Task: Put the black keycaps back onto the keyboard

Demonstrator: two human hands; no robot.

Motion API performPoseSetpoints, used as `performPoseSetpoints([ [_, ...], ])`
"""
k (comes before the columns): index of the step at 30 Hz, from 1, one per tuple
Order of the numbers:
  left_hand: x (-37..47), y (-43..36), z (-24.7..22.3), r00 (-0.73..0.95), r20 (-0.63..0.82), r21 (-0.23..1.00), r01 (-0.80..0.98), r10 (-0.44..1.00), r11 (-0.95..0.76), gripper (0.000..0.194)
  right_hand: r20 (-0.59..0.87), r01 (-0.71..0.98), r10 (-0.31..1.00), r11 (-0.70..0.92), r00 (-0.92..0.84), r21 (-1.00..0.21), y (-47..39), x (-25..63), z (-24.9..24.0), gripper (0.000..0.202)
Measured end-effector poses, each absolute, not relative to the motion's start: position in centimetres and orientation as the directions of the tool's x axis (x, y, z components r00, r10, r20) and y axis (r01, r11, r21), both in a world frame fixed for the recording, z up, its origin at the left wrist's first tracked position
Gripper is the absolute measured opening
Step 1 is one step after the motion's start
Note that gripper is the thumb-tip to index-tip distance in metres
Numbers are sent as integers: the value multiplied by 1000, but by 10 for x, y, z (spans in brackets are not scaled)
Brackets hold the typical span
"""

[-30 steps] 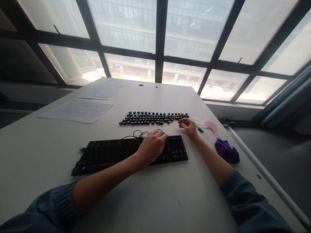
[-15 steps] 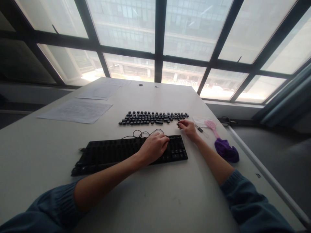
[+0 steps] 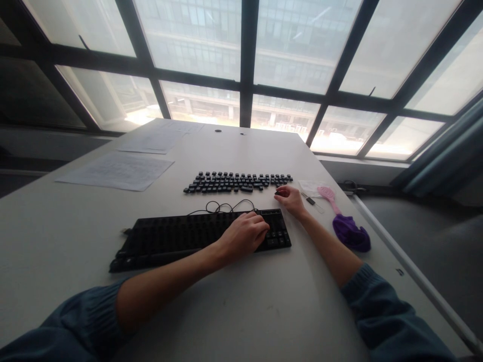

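A black keyboard (image 3: 177, 232) lies on the white table, its left and middle parts stripped of keycaps and several keycaps still fitted at its right end. Over that right part rests my left hand (image 3: 244, 234), fingers curled together and touching the keys; whatever is under the fingertips is hidden. Just beyond the keyboard's far right corner, my right hand (image 3: 291, 199) pinches a small black keycap (image 3: 280, 193) close to the tabletop. Loose black keycaps (image 3: 247, 189) stand in rows behind the keyboard, left of my right hand.
To the right lie a small dark-handled wire tool (image 3: 310, 200), a clear plastic bag (image 3: 310, 188) and a pink brush (image 3: 327, 194) by a purple cloth (image 3: 350, 234). Papers (image 3: 116, 172) cover the table's far left. A black cable (image 3: 213, 205) loops behind the keyboard.
My left hand has shifted a little right and nearer along the keyboard, onto the keys at its right end. My right hand has stayed nearly in place with the keycap.
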State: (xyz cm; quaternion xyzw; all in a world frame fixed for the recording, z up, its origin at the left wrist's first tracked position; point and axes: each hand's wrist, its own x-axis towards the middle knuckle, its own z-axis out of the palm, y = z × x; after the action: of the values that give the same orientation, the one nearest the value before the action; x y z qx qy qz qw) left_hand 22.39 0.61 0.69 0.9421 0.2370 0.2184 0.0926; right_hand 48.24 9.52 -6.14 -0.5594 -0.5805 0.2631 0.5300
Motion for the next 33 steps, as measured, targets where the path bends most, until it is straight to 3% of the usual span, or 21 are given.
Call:
performPoseSetpoints([
  [17,224,4,5,802,351,287,400,484,-871,19,406,588,866,172,293,-791,94,493,-61,19],
  [28,224,7,-3,801,351,294,396,484,-870,18,419,460,876,277,241,-844,62,472,-46,20],
  [33,225,8,-8,787,378,299,394,487,-869,18,473,379,877,412,82,-829,10,454,-37,8],
])
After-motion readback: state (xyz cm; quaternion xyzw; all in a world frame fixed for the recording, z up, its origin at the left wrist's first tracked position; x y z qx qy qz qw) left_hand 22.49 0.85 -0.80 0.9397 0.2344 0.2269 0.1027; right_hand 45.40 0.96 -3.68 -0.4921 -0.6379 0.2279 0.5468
